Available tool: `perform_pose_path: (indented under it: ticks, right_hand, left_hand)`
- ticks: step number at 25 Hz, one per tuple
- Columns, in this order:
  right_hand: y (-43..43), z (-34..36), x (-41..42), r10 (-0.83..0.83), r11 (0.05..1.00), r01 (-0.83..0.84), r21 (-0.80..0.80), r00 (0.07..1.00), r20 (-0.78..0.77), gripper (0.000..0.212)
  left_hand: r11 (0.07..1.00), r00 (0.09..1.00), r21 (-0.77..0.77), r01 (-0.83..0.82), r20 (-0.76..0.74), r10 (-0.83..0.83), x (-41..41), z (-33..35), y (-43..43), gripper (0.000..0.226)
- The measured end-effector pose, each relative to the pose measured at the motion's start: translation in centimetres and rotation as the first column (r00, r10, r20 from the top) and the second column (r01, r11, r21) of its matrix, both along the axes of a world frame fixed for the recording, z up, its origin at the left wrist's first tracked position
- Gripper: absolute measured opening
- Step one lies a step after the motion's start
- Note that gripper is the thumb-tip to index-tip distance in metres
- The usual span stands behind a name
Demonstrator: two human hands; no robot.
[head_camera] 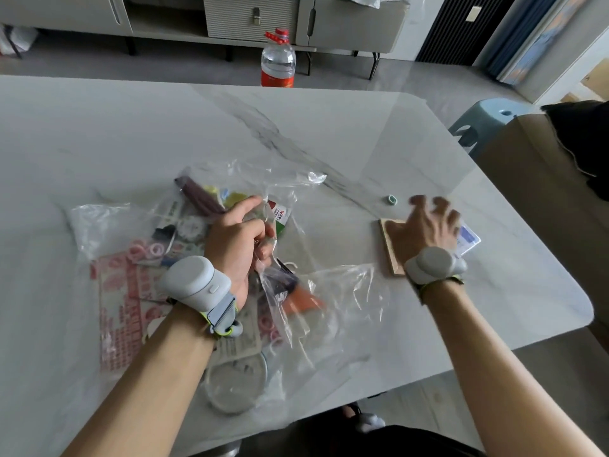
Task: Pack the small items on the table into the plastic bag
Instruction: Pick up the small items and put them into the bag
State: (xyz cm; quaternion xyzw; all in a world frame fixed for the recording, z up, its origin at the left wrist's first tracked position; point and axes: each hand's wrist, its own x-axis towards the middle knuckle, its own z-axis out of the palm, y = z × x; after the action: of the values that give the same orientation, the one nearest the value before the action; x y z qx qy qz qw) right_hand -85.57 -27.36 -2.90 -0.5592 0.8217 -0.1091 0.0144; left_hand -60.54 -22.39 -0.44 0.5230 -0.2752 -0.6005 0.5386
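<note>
Left hand [238, 240] clamps the clear plastic bag [336, 291]. Right hand [425, 227], grip apart, hovers over flat tan wooden tile [391, 255]; pickup judged next.

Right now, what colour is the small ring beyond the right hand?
Pale teal: small ring, head view.

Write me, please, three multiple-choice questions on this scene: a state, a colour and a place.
1. The left hand: A lies flat; B grips the bag; C holds a pen.
2. The bottle cap is: A red; B blue; C green.
3. The green ring is: A in the bag; B on the table beyond the right hand; C on the floor.
1 B: it is curled round the plastic. 2 A: its top is red. 3 B: it lies on bare tabletop past that hand.
</note>
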Motion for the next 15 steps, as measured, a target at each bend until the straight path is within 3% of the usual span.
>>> perform_pose_path:
  ticks: [2,4,10,15]
  right_hand:
    - [-0.5,-0.8,-3.6,-0.21,0.977,0.207,0.057,0.977,0.047,0.065]
    - [-0.1,-1.6,-5.0,-0.309,0.943,0.295,0.151,0.948,0.08,0.068]
    - [0.0,-0.5,-4.4,-0.28,0.951,0.249,0.181,0.945,0.17,0.075]
    - [0.5,-0.3,-3.4,-0.17,0.939,0.135,0.317,0.982,0.085,0.096]
  left_hand:
    - [1.0,1.0,0.007,-0.006,0.011,0.006,0.2,-0.2,0.0,0.06]
    - [1.0,1.0,0.007,-0.014,0.028,0.014,0.2,-0.3,0.0,0.06]
    - [1.0,0.999,0.007,-0.014,0.035,0.013,-0.1,-0.5,-0.1,0.06]
    - [1.0,0.999,-0.002,-0.008,0.038,0.008,0.2,-0.4,-0.1,0.058]
